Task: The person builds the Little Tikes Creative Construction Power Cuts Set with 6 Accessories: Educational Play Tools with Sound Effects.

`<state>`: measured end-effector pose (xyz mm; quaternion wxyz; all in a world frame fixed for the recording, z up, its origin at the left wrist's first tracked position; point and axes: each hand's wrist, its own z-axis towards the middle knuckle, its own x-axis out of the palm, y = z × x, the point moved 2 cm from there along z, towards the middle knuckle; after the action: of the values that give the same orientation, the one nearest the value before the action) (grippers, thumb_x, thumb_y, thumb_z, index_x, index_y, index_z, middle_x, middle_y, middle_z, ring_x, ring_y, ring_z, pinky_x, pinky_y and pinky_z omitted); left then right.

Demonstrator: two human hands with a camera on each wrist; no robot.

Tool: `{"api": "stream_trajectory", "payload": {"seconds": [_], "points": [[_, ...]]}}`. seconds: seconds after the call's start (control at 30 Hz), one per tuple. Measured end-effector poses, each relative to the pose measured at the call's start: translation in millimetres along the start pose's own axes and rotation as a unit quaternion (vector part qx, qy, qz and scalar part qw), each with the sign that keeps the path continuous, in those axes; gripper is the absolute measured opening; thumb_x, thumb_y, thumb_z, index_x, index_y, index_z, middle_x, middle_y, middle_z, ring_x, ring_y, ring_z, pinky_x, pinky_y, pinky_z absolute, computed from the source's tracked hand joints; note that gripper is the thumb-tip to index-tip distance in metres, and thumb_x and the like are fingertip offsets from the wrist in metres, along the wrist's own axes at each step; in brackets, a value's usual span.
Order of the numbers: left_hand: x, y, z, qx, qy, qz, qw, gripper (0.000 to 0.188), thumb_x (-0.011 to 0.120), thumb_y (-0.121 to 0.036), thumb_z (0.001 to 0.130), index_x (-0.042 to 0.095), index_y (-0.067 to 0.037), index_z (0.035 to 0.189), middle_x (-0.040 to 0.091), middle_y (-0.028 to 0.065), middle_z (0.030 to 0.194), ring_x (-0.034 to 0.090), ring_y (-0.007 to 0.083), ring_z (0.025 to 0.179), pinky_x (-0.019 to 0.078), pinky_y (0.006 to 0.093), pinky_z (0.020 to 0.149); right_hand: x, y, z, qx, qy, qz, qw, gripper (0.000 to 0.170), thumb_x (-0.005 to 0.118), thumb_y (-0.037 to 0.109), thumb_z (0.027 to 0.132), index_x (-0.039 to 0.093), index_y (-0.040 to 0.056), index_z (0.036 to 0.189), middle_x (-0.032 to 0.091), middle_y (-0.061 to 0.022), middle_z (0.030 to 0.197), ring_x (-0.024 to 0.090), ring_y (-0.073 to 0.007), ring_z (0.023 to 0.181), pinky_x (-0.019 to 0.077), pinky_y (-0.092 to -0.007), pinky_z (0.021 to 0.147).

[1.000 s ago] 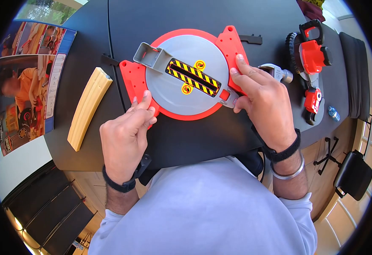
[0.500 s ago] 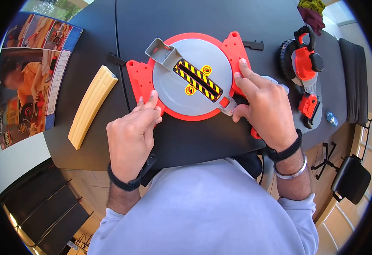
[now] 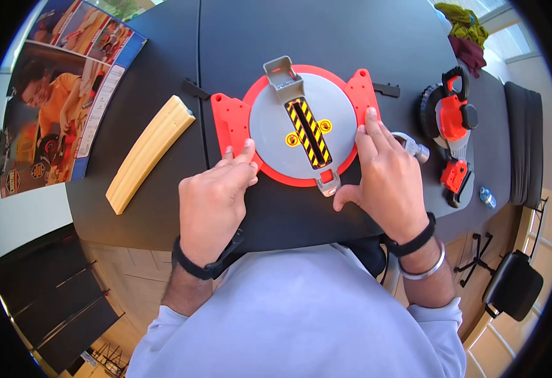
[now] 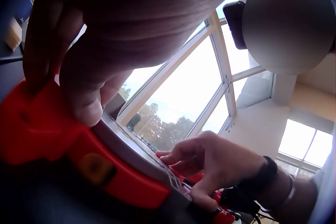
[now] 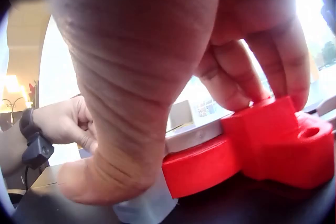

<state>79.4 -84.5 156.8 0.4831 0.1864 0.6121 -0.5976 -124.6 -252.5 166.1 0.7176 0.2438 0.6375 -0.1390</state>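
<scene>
A toy mitre saw base [image 3: 230, 123] lies on the dark table in the head view. It has a red body, a round grey turntable [image 3: 273, 135] and a yellow-and-black striped slot. My left hand [image 3: 216, 195] grips the front of its left red wing, with fingertips on top. My right hand [image 3: 389, 183] lays nearly straight fingers on the right red wing. Its thumb [image 5: 100, 184] reaches the grey tab [image 3: 328, 186] at the turntable's front. The left wrist view shows the left thumb [image 4: 89, 109] at the base's rim.
To the left lie a curved wooden-looking piece [image 3: 150, 154] and a picture box [image 3: 68, 101]. A toy saw head [image 3: 455, 120] stands at the right, beside a small blue-and-white bottle [image 3: 487, 198]. A grey-and-white part [image 3: 414, 148] shows behind the right hand.
The grey turntable has turned clockwise, its tab swinging from the right towards the front beside my right thumb. The slot now runs nearly straight away from me. My left hand keeps its hold.
</scene>
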Motion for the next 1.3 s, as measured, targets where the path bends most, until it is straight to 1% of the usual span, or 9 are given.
{"api": "stream_trajectory", "payload": {"seconds": [0.2, 0.33, 0.43, 0.57, 0.77, 0.9, 1.07, 1.17, 1.3], "points": [[-2, 3, 1, 0.014, -0.019, -0.025, 0.999, 0.011, 0.075, 0.006, 0.09, 0.077, 0.002, 0.1, 0.083, 0.0178, 0.106, 0.084, 0.0263, 0.085, 0.0656, 0.0385, 0.102, -4, 10, -1, 0.055, 0.052, 0.001, 0.997, 0.109, 0.106, 0.037, 0.048, 0.064, -0.0132, 0.135, 0.054, -0.0364, 0.159, 0.062, -0.0448, 0.142, 0.0597, -0.0429, 0.11], [-6, 13, 2, 0.022, 0.002, -0.04, 0.999, 0.018, 0.077, 0.003, 0.091, 0.08, 0.0, 0.108, 0.083, 0.0159, 0.101, 0.084, 0.0234, 0.083, 0.0674, 0.0332, 0.091, -7, 17, -4, 0.068, 0.046, 0.01, 0.997, 0.117, 0.106, 0.044, 0.049, 0.06, -0.0128, 0.141, 0.052, -0.0351, 0.161, 0.058, -0.047, 0.146, 0.058, -0.0449, 0.111], [-13, 18, 6, 0.012, 0.053, -0.056, 0.997, 0.03, 0.08, 0.0, 0.092, 0.083, -0.005, 0.121, 0.083, 0.011, 0.088, 0.084, 0.0208, 0.081, 0.0651, 0.0284, 0.077, -3, 16, -6, 0.071, 0.042, 0.014, 0.996, 0.114, 0.107, 0.044, 0.053, 0.059, -0.012, 0.141, 0.05, -0.0349, 0.163, 0.055, -0.0474, 0.149, 0.0575, -0.0462, 0.111], [-15, 23, 9, 0.007, 0.047, -0.094, 0.994, 0.028, 0.083, -0.001, 0.091, 0.083, -0.002, 0.118, 0.084, 0.0125, 0.091, 0.083, 0.021, 0.078, 0.0642, 0.0273, 0.074, -2, 17, -5, 0.075, 0.049, 0.018, 0.996, 0.109, 0.107, 0.041, 0.056, 0.058, -0.0111, 0.138, 0.048, -0.0357, 0.164, 0.053, -0.0478, 0.15, 0.0569, -0.048, 0.112], [-41, 43, 25, -0.045, 0.046, -0.124, 0.99, 0.025, 0.087, -0.003, 0.088, 0.08, 0.003, 0.111, 0.084, 0.0184, 0.111, 0.082, 0.0229, 0.081, 0.0631, 0.0304, 0.074, -1, 15, -8, 0.07, 0.033, 0.014, 0.997, 0.117, 0.106, 0.048, 0.054, 0.059, -0.0129, 0.142, 0.05, -0.0358, 0.162, 0.055, -0.0455, 0.149, 0.0566, -0.0459, 0.112], [-51, 74, 34, -0.084, -0.046, 0.026, 0.995, 0.029, 0.09, -0.012, 0.086, 0.079, 0.002, 0.108, 0.08, 0.0166, 0.094, 0.08, 0.0231, 0.079, 0.0628, 0.0344, 0.075, 3, 13, -11, 0.063, 0.016, 0.024, 0.998, 0.117, 0.105, 0.051, 0.054, 0.06, -0.0133, 0.141, 0.05, -0.0354, 0.163, 0.054, -0.0459, 0.15, 0.0563, -0.0461, 0.113], [-56, 101, 29, -0.155, -0.067, 0.019, 0.985, 0.03, 0.092, -0.017, 0.085, 0.079, 0.002, 0.106, 0.081, 0.0175, 0.097, 0.08, 0.0256, 0.08, 0.0634, 0.0362, 0.078, 8, 10, -12, 0.064, 0.005, 0.04, 0.997, 0.12, 0.105, 0.053, 0.054, 0.059, -0.0146, 0.142, 0.048, -0.0361, 0.163, 0.051, -0.0466, 0.152, 0.0552, -0.0466, 0.115], [-62, 109, 27, -0.186, -0.104, 0.137, 0.967, 0.029, 0.092, -0.021, 0.085, 0.08, -0.002, 0.103, 0.081, 0.0184, 0.103, 0.08, 0.0353, 0.092, 0.0634, 0.0439, 0.087, 9, 10, -12, 0.064, 0.007, 0.036, 0.997, 0.12, 0.105, 0.053, 0.054, 0.059, -0.0148, 0.142, 0.048, -0.0366, 0.163, 0.051, -0.0465, 0.152, 0.0546, -0.0468, 0.115], [-67, 96, 39, -0.159, -0.112, 0.125, 0.973, 0.028, 0.091, -0.021, 0.085, 0.08, -0.003, 0.104, 0.081, 0.0187, 0.107, 0.079, 0.0369, 0.098, 0.0623, 0.0453, 0.091, 9, 10, -12, 0.064, 0.003, 0.037, 0.997, 0.12, 0.105, 0.054, 0.055, 0.059, -0.0147, 0.142, 0.048, -0.0371, 0.163, 0.051, -0.0469, 0.152, 0.0541, -0.0465, 0.116]]}}
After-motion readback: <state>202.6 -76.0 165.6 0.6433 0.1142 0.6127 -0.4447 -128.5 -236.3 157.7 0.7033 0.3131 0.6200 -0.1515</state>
